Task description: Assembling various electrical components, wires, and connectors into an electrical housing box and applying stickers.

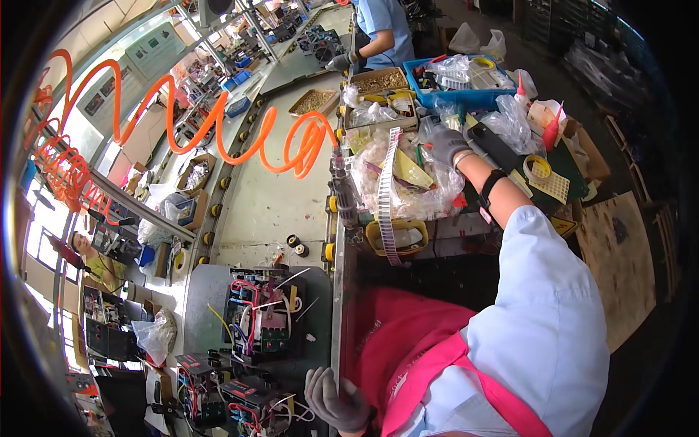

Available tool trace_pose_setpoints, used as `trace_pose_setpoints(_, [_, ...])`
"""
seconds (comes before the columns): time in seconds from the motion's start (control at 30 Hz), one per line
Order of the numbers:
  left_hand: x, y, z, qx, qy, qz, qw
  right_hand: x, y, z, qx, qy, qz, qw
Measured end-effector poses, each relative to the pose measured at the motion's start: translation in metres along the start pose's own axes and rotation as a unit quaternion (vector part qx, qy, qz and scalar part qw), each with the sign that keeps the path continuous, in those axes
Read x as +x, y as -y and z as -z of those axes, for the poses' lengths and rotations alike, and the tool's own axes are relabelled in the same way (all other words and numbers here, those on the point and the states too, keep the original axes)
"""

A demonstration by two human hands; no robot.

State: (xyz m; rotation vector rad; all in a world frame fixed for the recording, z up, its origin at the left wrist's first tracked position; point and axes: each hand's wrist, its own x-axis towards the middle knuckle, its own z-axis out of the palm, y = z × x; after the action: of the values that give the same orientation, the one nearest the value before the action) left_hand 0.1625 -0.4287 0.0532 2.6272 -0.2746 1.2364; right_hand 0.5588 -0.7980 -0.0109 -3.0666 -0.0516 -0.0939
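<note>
Along the near edge of the desk (280, 218), L hand (336, 402) is empty, fingers loosely curled and a bit apart, just beside the wired units (249, 395). Farther out, R hand (445, 144) is at the clear plastic bags (431, 202); its fingers are partly hidden, can't tell if pinching. Step in hand: prob. a reach into supplies; next move calls for a careful pinch amid loose plastic, IMO.

Wired units (263, 315) sit on dark board (206, 302).
</note>
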Motion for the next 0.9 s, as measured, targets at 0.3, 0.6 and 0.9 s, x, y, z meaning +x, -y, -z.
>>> trace_pose_setpoints(0.3, [-0.007,0.011,-0.027,-0.105,0.044,0.115,0.987,-0.033,0.031,0.08,0.178,-0.544,0.204,0.794])
trace_pose_setpoints(0.6, [0.031,0.003,-0.066,-0.476,0.27,0.271,0.792,-0.157,0.208,0.072,0.372,-0.157,0.554,0.728])
trace_pose_setpoints(0.9, [0.002,-0.004,-0.047,-0.427,0.248,0.424,0.759,-0.236,0.263,0.001,0.688,0.447,0.341,0.459])
